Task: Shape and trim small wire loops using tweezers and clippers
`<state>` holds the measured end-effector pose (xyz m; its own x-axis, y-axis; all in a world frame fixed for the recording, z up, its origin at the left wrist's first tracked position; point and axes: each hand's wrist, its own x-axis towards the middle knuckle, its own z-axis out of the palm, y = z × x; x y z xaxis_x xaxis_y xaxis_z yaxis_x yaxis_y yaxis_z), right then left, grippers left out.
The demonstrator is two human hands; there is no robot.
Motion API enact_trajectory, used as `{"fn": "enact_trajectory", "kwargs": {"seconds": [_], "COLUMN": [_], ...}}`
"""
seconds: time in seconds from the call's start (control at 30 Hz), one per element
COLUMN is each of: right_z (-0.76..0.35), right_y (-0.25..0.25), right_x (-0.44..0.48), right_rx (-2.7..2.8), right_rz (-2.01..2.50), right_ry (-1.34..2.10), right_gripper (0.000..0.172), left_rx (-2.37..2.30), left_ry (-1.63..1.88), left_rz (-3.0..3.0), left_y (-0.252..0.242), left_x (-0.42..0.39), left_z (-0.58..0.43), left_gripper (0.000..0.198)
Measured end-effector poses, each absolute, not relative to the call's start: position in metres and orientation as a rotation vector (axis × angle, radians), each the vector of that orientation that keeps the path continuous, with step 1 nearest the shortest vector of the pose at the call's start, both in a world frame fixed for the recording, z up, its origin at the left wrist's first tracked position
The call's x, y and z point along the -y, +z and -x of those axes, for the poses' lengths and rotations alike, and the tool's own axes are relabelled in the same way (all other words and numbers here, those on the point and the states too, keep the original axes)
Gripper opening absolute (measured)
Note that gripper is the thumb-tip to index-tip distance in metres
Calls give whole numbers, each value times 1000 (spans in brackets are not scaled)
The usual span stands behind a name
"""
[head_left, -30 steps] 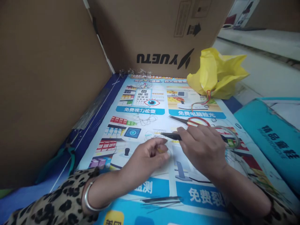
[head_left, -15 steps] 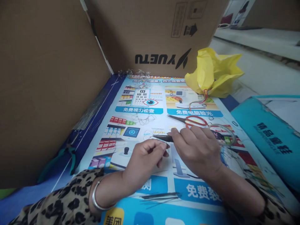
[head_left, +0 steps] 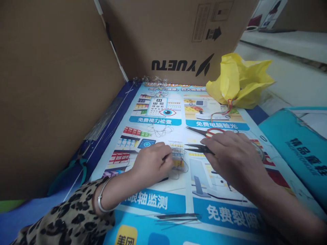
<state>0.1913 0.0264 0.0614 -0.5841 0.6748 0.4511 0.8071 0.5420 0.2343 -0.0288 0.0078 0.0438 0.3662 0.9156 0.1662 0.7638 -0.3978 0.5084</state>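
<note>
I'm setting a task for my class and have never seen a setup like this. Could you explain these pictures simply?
There is no machine here: a person works with bare hands. One camera, worn on the head, takes every picture, looking forward and down.

The right hand holds dark pliers, their jaws slightly parted. The fingers of the left hand are curled closed beside a tangle of thin wire, seemingly holding it.

On the printed sheet lie scissors and a bundle of dark strands. Green-handled pliers lie to the left; cardboard stands around the left and back.
</note>
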Motion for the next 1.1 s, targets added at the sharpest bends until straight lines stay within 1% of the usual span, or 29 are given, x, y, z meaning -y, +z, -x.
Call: {"fn": "enact_trajectory", "kwargs": {"seconds": [0.1, 0.27, 0.53, 0.67, 0.8, 0.87, 0.97, 1.03, 1.1], "right_z": [-189, -181, -180, -182, -186, -187, -183, -176, -170], "right_y": [62, 58, 42, 38, 45, 49, 50, 47, 42], "right_x": [-26, -20, -20, -24, -27, -28, -25, -22, -19], "right_rx": [2578, 2647, 2692, 2690, 2669, 2665, 2620, 2538, 2454], "right_rz": [1204, 1198, 1084, 1112, 1237, 1300, 1291, 1232, 1157], "right_ry": [-518, -598, -636, -634, -580, -441, -43, 245, 428], "right_gripper": [10, 7, 12, 11, 8, 9, 13, 18, 20], "left_rx": [-1551, -1459, -1374, -1381, -1443, -1460, -1454, -1425, -1378], "left_ry": [464, 431, 527, 531, 446, 417, 435, 504, 590], "left_rz": [-2589, -2895, -3008, -3046, -3093, -3104, -3106, -3104, -3092], "left_y": [41, 38, 41, 40, 38, 38, 38, 38, 38], "left_x": [-7, -2, -2, -5, -8, -8, -8, -7, -5], "left_z": [29, 25, 27, 29, 31, 31, 29, 28, 27], "left_gripper": [15, 15, 18, 17, 12, 11, 11, 11, 11]}}
